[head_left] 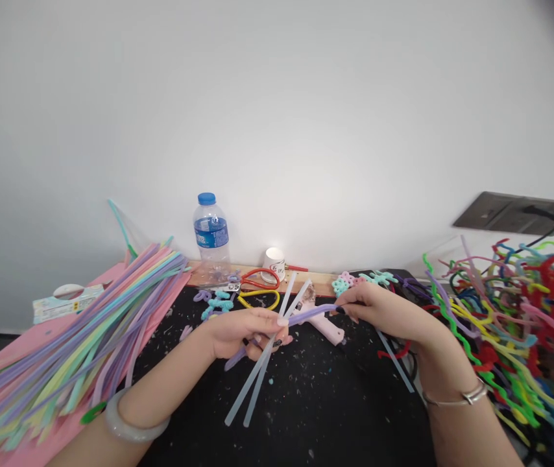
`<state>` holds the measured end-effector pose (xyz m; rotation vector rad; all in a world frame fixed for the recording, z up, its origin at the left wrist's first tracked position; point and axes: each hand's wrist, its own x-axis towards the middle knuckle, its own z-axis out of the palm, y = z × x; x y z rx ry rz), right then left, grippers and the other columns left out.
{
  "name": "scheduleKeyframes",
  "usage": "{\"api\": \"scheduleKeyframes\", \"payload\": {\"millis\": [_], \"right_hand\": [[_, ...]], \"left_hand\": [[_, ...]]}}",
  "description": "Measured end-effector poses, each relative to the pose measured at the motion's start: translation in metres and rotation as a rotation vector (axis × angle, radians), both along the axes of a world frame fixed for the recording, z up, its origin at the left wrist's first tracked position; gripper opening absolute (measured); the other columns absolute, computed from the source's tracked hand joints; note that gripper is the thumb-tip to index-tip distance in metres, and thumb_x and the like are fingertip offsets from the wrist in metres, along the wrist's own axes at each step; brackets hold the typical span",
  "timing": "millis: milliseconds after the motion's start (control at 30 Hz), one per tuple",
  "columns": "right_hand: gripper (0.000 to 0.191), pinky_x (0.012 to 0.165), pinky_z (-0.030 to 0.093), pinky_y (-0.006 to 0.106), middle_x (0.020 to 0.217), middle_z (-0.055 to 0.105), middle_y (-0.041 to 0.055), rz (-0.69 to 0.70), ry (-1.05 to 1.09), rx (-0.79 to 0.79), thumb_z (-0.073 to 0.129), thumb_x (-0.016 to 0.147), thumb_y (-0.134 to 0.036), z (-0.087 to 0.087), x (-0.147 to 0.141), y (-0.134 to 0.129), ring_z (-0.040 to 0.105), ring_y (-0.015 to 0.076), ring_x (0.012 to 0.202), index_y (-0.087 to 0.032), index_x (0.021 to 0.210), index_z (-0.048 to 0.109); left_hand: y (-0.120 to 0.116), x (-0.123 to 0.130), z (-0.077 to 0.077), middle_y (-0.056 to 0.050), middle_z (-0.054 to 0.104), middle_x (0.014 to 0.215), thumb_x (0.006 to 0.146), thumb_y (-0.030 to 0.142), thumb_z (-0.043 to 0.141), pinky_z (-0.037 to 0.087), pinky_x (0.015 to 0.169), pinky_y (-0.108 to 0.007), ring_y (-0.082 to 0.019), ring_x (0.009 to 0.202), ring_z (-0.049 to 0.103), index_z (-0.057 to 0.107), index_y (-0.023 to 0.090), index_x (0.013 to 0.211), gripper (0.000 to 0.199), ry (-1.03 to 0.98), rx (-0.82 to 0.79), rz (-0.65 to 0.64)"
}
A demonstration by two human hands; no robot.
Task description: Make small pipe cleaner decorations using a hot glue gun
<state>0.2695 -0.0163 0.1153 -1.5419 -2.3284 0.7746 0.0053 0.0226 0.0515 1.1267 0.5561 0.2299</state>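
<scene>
My left hand (257, 331) is closed around two translucent glue sticks (257, 383) that cross in its grip, and it also pinches a purple pipe cleaner bundle (313, 314). The bundle's right end sits between the fingertips of my right hand (359, 301). A purple end also shows below my left hand. Beneath the bundle a pale pink glue gun (325, 327) lies on the black mat (335, 408). Another translucent stick (396, 363) lies below my right hand.
Pastel pipe cleaners (96, 331) are heaped at left, a bright tangle (525, 331) at right. Along the back stand a bottle (211, 233) and paper cup (274, 264), with red-and-yellow-handled scissors (260, 298), turquoise pieces (218, 303) and small flowers (348, 283) nearby.
</scene>
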Motion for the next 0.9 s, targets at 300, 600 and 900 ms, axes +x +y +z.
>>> {"api": "scheduleKeyframes", "payload": {"millis": [300,600,900], "right_hand": [[0.025,0.054,0.041,0.021,0.069,0.061,0.0005,0.139,0.094,-0.214,0.046,0.081,-0.011,-0.006,-0.033,-0.007,0.053,0.0121,0.06,-0.017,0.094,0.066],[0.024,0.045,0.03,0.018,0.054,0.04,-0.0055,0.292,0.159,-0.209,0.044,0.08,-0.004,-0.02,-0.052,0.001,0.034,0.0073,0.049,-0.013,0.074,0.066],[0.018,0.068,0.043,0.022,0.08,0.059,0.0009,0.272,0.275,-0.073,0.044,0.086,-0.011,-0.03,-0.069,-0.002,0.051,0.0121,0.073,-0.015,0.082,0.062]], "left_hand": [[-0.006,0.005,-0.001,0.007,0.026,0.051,0.074,0.039,0.066,0.007,0.042,-0.023,-0.007,0.046,0.014,0.058,0.012,0.066,0.029,0.052,-0.076,-0.157],[-0.009,-0.003,-0.001,0.006,0.029,0.051,0.075,0.042,0.065,0.006,0.043,-0.025,-0.007,0.044,0.016,0.058,0.014,0.066,0.03,0.02,-0.051,-0.173],[-0.018,0.002,0.001,0.005,0.035,0.056,0.072,0.045,0.067,0.007,0.042,-0.025,-0.006,0.047,0.018,0.056,0.014,0.065,0.034,0.057,-0.003,-0.141]]}}
